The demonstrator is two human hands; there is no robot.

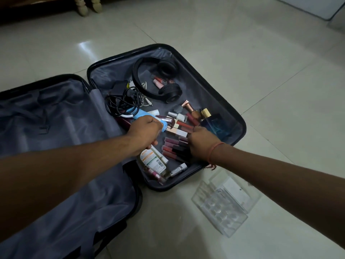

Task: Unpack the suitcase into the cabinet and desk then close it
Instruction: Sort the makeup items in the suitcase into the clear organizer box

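A black suitcase [231, 113] lies open on the tiled floor, its grey-lined lid flat to the left. The right half holds black headphones [158, 79], tangled cables [124, 101], a dark blue perfume bottle [216, 122] and several lipsticks [173, 148] and tubes. My left hand [145, 133] is closed over a light blue item [143, 115] near the middle of that half. My right hand [202, 143] is curled over the row of lipsticks at the near right; what its fingers grip is hidden.
A clear plastic organiser [222, 204] lies on the floor just right of the suitcase's near corner. Pale furniture legs [82, 6] stand at the far left. A white panel [317, 6] lies at the far right corner.
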